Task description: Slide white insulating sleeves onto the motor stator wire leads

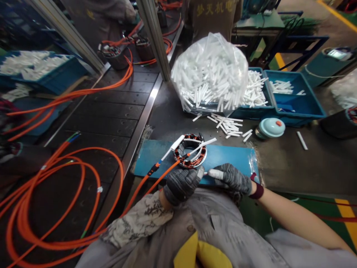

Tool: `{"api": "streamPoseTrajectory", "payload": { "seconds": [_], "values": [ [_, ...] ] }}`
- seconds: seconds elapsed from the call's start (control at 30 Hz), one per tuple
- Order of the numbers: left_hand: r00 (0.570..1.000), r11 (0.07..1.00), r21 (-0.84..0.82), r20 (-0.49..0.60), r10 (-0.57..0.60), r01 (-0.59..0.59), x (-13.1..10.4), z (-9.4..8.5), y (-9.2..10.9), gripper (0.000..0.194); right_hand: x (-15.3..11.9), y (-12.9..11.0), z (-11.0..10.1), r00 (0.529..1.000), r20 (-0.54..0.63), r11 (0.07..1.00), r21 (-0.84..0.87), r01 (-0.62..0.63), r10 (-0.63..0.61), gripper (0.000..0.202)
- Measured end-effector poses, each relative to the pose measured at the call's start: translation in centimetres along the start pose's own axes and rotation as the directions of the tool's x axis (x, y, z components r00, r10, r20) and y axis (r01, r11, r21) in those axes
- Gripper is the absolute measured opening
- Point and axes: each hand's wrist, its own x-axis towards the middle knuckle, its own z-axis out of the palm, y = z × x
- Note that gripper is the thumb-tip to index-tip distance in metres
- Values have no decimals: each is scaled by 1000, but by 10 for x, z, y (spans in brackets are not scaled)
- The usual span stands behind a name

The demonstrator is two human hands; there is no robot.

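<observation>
A ring-shaped wound coil (204,153) with black and orange windings lies on a blue board (231,156). Orange cables with white sleeves run onto it from the lower left. Just below the ring, my left hand (182,185), in a dark grey glove with pale fingertips, is closed in a pinch. My right hand (232,178), gloved alike, pinches from the other side. Between the two sets of fingertips a short, thin white piece (206,173) shows, with both its ends hidden by the fingers.
Behind the board stand a large clear bag of white tubes (210,74), blue bins (299,100) and a light-blue lidded jar (270,128). Loose tubes (228,125) lie before the bag. Coiled orange cables (80,152) cover the left side; people stand beyond.
</observation>
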Motion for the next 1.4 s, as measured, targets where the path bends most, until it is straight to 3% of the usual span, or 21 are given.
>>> {"api": "streamPoseTrajectory", "payload": {
  "seconds": [0.1,0.13,0.2,0.27,0.3,0.4,0.5,0.57,0.63,0.7,0.77,0.83,0.87,1.03,1.2,1.27,1.4],
  "values": [
    [1000,1000,-18,-4,-7,7,-2,5,-1,23,-4,5,-3,992,-87,970,-233,70,-93,56],
    [1000,999,-30,-20,-21,21,-3,8,-2,24,-6,4,-5,975,-125,910,-398,121,-185,52],
    [996,996,-72,-67,-51,46,-5,13,-3,23,-10,-1,-9,909,-125,679,-706,200,-398,42],
    [990,992,-104,-114,-79,67,-6,17,-3,21,-12,-6,-12,867,-72,527,-818,232,-493,39],
    [987,990,-112,-127,-96,82,-6,18,-3,20,-12,-7,-13,879,-67,554,-798,237,-472,40],
    [984,990,-96,-135,-112,100,-5,18,-1,18,-5,-5,-14,957,-55,799,-566,204,-283,52],
    [987,992,-92,-121,-102,91,-8,17,-1,18,5,1,-10,985,164,991,-119,68,-48,60],
    [994,992,-109,-77,-73,64,-11,17,-3,20,9,4,-5,949,305,977,167,-136,79,66],
    [1000,993,-113,-18,-22,20,-14,17,-6,26,8,5,-1,928,336,920,289,-264,161,71],
    [1000,995,-98,7,10,-9,-15,17,-7,32,2,2,0,963,226,964,185,-191,148,68],
    [1000,996,-91,-7,-3,3,-15,17,-8,33,-4,-2,-2,995,60,997,-27,-76,78,58],
    [999,994,-105,-19,-36,34,-14,17,-7,31,-5,-7,-6,998,-57,985,-170,-38,28,53],
    [999,993,-112,-21,-47,44,-13,17,-6,29,-4,-9,-7,998,-59,985,-167,-47,37,54],
    [999,996,-92,-29,-21,19,-14,16,-6,26,14,-13,-5,974,194,977,152,-151,120,65],
    [995,998,-55,-93,-24,19,-15,17,-4,22,22,-11,16,918,325,778,505,-373,229,63],
    [998,997,-67,-52,-36,33,-13,16,-3,25,21,-11,21,910,330,704,583,-404,249,62],
    [999,996,-92,29,23,-20,-7,10,-9,35,11,-11,11,973,122,865,447,-228,194,59]
  ]
}}
